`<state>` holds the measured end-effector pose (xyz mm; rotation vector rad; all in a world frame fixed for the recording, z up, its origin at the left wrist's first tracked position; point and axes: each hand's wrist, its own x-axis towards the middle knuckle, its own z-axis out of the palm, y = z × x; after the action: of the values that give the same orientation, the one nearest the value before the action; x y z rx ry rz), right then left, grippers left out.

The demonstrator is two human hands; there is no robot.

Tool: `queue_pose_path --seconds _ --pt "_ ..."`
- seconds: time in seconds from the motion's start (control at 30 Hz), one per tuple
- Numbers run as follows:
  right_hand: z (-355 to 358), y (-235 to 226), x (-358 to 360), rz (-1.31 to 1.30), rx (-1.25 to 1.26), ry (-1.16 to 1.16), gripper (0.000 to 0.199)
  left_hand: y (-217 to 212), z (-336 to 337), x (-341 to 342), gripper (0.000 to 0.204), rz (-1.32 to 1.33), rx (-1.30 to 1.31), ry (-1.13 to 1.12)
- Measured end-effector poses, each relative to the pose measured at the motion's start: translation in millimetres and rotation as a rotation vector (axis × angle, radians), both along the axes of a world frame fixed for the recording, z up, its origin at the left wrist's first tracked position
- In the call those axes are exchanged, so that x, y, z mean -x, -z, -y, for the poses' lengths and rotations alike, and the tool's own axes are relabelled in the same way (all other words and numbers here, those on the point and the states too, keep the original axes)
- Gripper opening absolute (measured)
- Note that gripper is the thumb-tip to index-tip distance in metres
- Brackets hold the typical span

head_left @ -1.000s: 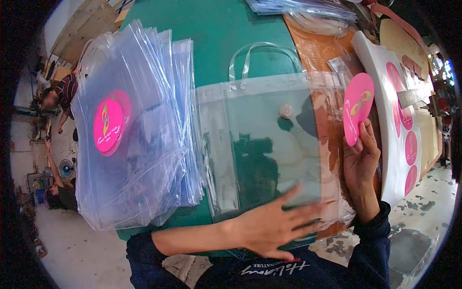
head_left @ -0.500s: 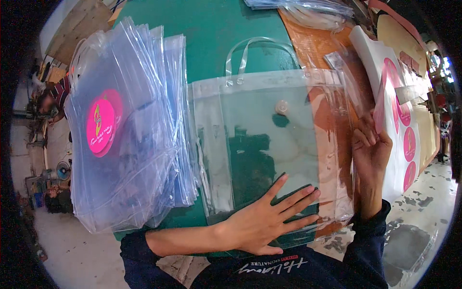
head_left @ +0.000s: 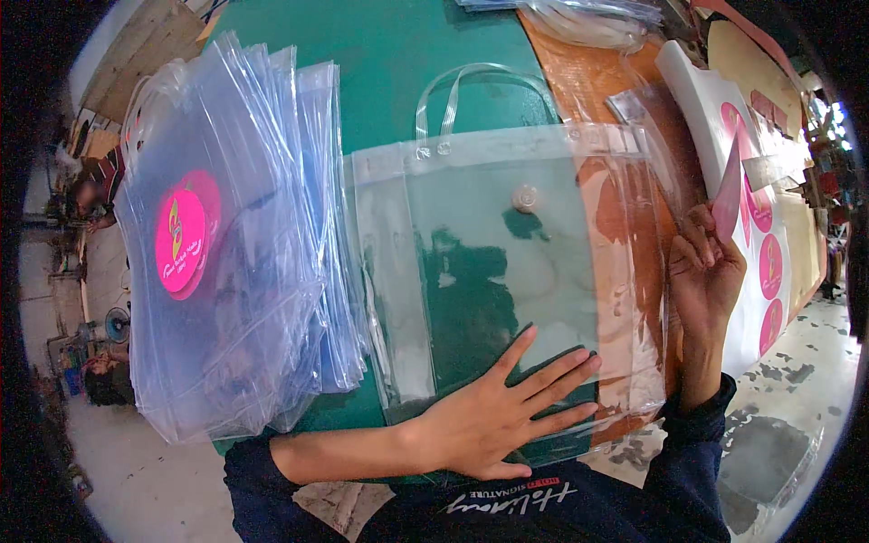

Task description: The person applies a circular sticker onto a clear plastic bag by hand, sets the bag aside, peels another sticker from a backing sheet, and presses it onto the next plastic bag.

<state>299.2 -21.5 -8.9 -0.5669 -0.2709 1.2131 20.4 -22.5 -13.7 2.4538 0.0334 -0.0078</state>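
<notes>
A clear plastic bag [head_left: 480, 308] with a looped handle [head_left: 450, 109] and a round snap button [head_left: 525, 198] lies flat in front of me. My left hand [head_left: 507, 412] rests on its lower part, palm down with fingers spread. To the right of the bag, my right hand [head_left: 708, 271] pinches the edge of a round pink sticker [head_left: 727, 195]. That sticker stands curled up, its pale back toward me, over a white backing sheet [head_left: 692, 113]. More pink stickers [head_left: 770, 267] sit in a row on the sheet.
A thick stack of clear bags [head_left: 244, 299] with pink round stickers stands at the left on the green tabletop [head_left: 380, 54]. More clear bags [head_left: 588, 23] lie at the far edge. Other people [head_left: 104, 190] are at the far left.
My right hand has shifted slightly, and the pink sticker in it has lifted and turned further off the sheet. The left hand stays flat on the bag.
</notes>
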Motion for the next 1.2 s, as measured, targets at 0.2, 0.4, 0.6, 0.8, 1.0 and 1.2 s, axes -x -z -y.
queue_pose_path --seconds 0.2,0.4,0.6,0.8,1.0,1.2 --pt "1.4 0.8 -0.8 0.003 0.016 0.014 0.024 0.7 0.5 -0.3 0.088 0.014 0.002 -0.009" --pt "1.8 0.4 -1.2 0.002 0.028 0.016 0.024 -0.3 0.2 -0.1 0.088 0.011 -0.005 -0.006" --pt "1.8 -0.2 0.1 0.014 0.023 0.022 0.024 -0.5 -0.5 -0.7 0.087 0.007 -0.006 -0.001" --pt "2.0 -1.1 1.0 0.016 0.055 0.045 0.023 -0.4 -0.5 -0.8 0.087 0.001 -0.016 0.004" --pt "1.5 -2.8 2.7 0.03 0.055 0.04 0.025 -0.3 -0.2 -0.5 0.087 0.001 -0.018 0.005" --pt "2.7 -4.1 3.2 0.038 0.117 0.081 0.027 1.0 0.0 -0.3 0.088 0.023 0.018 -0.011"
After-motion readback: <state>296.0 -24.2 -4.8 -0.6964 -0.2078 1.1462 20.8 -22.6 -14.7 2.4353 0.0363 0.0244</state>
